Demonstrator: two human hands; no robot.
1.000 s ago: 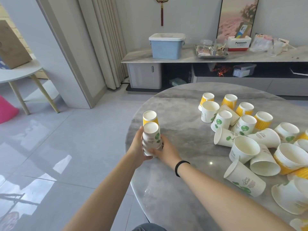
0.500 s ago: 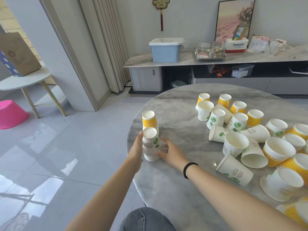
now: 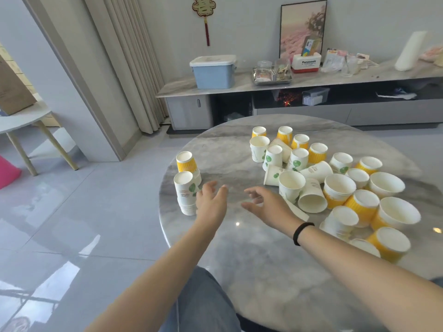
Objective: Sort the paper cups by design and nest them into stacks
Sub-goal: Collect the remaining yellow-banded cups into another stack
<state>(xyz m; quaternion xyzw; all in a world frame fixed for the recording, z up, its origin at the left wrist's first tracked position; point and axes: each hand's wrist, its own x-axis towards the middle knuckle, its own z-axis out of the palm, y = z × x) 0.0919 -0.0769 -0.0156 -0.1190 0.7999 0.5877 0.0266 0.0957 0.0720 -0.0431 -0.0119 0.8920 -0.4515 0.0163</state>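
Note:
A nested stack of white cups with green leaf prints (image 3: 185, 193) stands upside down near the round marble table's (image 3: 251, 255) left edge. Right behind it stands a stack of yellow ribbed cups (image 3: 186, 162). My left hand (image 3: 211, 202) hovers just right of the white stack, fingers relaxed, holding nothing. My right hand (image 3: 266, 204) hangs empty over the table's middle, fingers spread. Several loose white and yellow cups (image 3: 330, 185) lie and stand in a jumble on the right half, some on their sides.
A low cabinet (image 3: 299, 97) along the far wall carries a blue box (image 3: 214, 71), a tray and a tissue box. A small side table (image 3: 21, 121) stands at far left. My knee (image 3: 201, 300) shows below the table edge.
Both hands have let go of the white leaf-print stack and moved right, away from it, toward the loose cups. The stack stays standing at the table's left edge.

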